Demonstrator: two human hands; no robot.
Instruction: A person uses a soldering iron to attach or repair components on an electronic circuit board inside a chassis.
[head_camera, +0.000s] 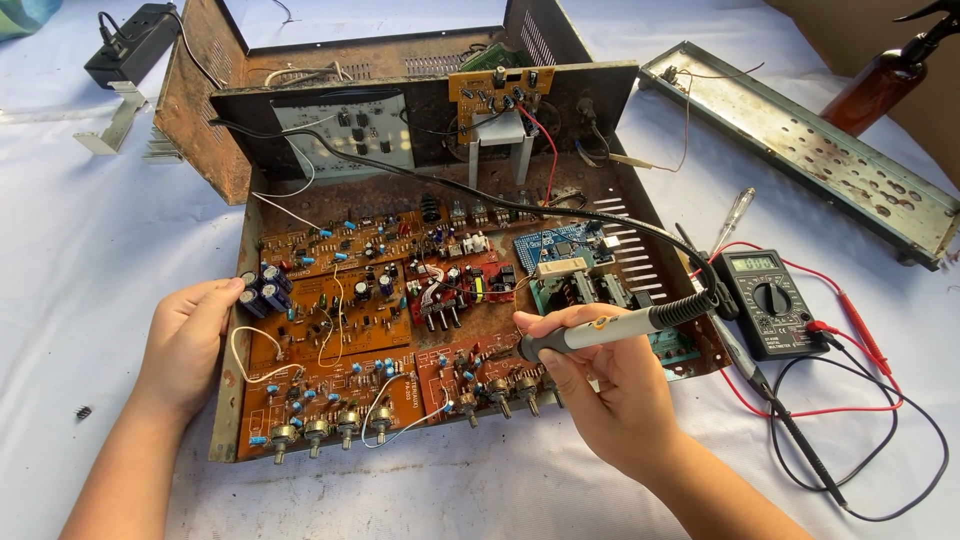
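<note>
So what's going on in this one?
A person is working over an opened, rusty amplifier chassis on a white cloth. The right hand holds a soldering iron, tip toward the circuit boards. The left hand grips the chassis's left edge by the capacitors. A multimeter lies to the right.

Small grey rectangular screen (756, 263) atop black multimeter (768, 300), right of rusty chassis (225, 400).

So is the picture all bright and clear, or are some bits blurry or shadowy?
Head view: bright, even daylight, sharp nearly everywhere; the right hand and soldering iron cast only a soft shadow on the circuit boards; the white cloth looks slightly washed out; the brown bottle at the corner is cropped.
</note>
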